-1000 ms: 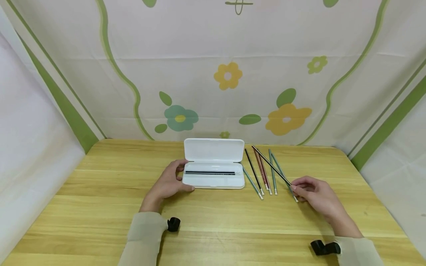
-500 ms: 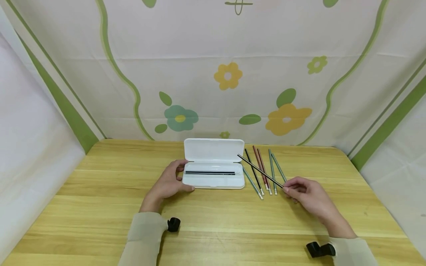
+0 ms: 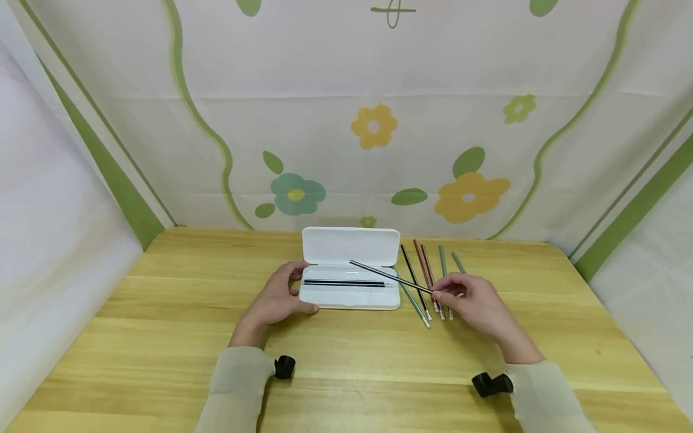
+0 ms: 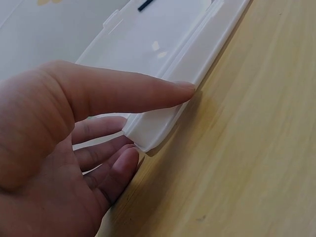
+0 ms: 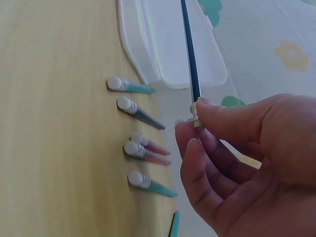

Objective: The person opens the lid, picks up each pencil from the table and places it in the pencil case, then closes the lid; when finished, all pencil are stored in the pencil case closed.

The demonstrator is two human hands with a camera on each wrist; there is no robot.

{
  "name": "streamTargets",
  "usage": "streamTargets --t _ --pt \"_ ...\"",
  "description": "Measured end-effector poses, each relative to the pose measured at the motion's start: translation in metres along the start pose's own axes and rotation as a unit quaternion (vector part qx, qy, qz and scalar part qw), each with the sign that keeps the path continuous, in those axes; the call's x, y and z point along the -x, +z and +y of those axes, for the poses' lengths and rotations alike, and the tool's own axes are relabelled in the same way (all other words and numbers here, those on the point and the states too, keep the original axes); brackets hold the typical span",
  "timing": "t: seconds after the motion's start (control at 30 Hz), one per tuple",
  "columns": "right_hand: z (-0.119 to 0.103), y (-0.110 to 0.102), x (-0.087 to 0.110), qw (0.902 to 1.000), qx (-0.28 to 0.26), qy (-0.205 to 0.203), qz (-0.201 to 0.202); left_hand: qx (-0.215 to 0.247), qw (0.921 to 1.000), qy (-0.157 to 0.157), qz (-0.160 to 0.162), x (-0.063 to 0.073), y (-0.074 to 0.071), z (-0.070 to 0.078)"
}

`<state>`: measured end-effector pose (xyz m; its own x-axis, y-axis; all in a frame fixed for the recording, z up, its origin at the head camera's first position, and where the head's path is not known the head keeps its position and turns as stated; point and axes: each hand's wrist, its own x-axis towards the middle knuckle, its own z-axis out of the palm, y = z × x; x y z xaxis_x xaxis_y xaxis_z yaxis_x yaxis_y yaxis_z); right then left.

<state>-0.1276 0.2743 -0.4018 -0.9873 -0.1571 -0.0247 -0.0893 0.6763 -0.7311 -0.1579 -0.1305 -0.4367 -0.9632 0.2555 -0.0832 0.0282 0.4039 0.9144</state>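
Observation:
A white pencil case point(image 3: 346, 298) lies with its lid point(image 3: 349, 243) raised at the back of the table. Two black pencils point(image 3: 343, 282) lie lengthwise inside it. My left hand point(image 3: 273, 300) holds the case's left end, the thumb point(image 4: 163, 94) on its front side and the other fingers round the end. Between thumb and fingertips, my right hand point(image 3: 473, 304) pinches a black pencil point(image 3: 387, 275) near its white eraser end. That pencil slants left, its far end above the open case. In the right wrist view the pencil point(image 5: 191, 59) passes in front of the case point(image 5: 153, 29).
Right of the case lie several loose pencils: a black one point(image 3: 414, 276), two red ones point(image 3: 419, 258) and several teal ones point(image 3: 414, 304), eraser ends toward the front. My right hand partly covers some. Behind the wooden table point(image 3: 352, 385) hangs a flowered cloth point(image 3: 325, 138).
My right hand has moved left, taking the black pencil off the loose pencils and over to the case. The pencil now lies flatter across the view. My left hand stays on the case.

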Motion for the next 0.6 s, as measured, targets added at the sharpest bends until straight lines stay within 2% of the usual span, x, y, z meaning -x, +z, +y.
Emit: streamTargets --t 0.4,0.6 --pt "-0.020 0.017 -0.039 0.9978 0.038 -0.048 -0.025 0.000 1.0000 0.002 0.004 0.000 0.000 0.000" --pt "-0.029 0.021 -0.051 0.9970 0.034 -0.060 -0.035 0.003 1.0000 0.007 0.002 -0.001 0.002 -0.001"
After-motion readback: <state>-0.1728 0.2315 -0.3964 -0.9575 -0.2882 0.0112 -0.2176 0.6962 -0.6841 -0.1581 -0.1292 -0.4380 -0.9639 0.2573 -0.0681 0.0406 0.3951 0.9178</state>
